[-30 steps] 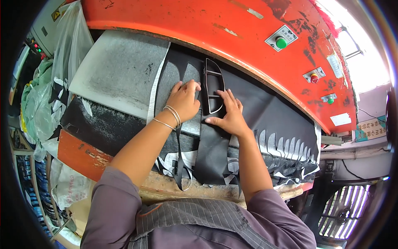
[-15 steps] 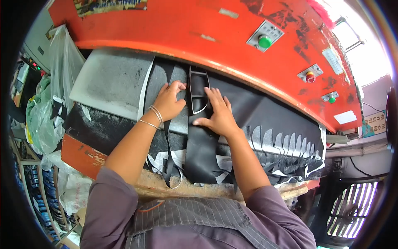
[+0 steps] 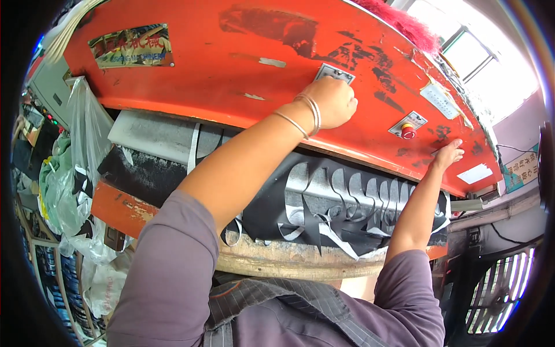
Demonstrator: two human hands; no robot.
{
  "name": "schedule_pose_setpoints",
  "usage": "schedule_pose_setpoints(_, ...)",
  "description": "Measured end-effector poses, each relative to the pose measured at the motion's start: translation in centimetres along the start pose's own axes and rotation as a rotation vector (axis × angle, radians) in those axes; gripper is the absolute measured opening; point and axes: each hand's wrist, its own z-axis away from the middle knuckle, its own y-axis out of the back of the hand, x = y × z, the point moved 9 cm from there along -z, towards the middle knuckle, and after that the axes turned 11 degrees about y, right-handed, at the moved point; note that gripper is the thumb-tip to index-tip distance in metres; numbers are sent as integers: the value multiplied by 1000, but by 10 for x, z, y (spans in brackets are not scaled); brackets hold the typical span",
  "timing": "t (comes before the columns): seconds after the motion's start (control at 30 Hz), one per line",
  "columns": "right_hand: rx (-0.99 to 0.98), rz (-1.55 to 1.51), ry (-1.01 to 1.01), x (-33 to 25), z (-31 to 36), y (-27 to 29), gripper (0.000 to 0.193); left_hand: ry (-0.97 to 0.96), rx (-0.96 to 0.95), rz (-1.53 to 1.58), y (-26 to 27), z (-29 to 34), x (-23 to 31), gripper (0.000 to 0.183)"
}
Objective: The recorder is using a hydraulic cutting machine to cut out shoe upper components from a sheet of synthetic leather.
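My left hand is closed in a fist against a metal control plate on the front of the red machine; the green button on that plate is hidden beneath it. Farther right, my right hand presses flat on the same panel with its fingers stretched out, covering the lower button plate. Below the panel lies a black sheet with a row of curved cut-outs, its scraps hanging over the front edge. My left forearm and the machine hide the metal cutting die.
A red stop button sits between my hands. At the left stand a grey-white slab and clear and green plastic bags. A wooden ledge runs along the front. A fan stands at lower right.
Both hands have left the cutting die on the black sheet and risen to the red panel, left hand to the upper button plate, right hand to the lower one. The view has tilted up.
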Motion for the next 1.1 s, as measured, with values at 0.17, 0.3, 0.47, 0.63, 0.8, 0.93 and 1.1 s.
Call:
schedule_pose_setpoints(0.17,-92,-404,-125,-26,33,37,81,98,-80,83,21,61,-5,30)
schedule_pose_setpoints(0.3,-173,-541,-133,-17,54,75,65,429,-419,-14,25,191,-49,31)
schedule_pose_setpoints(0.47,-607,-691,-4,-153,161,20,38,649,-550,-159,23,338,-65,27)
schedule_pose_setpoints(0.63,-1293,-798,268,-348,384,-6,52,493,-142,-237,31,343,-37,17)
schedule_pose_setpoints(0.8,-1605,-951,548,-431,460,22,57,445,-87,-303,34,335,-42,22)
schedule_pose_setpoints(0.93,-1531,-308,381,-352,404,-70,70,517,-340,-167,34,313,-64,21)
schedule_pose_setpoints(1.1,-1510,-8,212,-310,406,-173,72,390,-476,-213,3,220,-96,27)
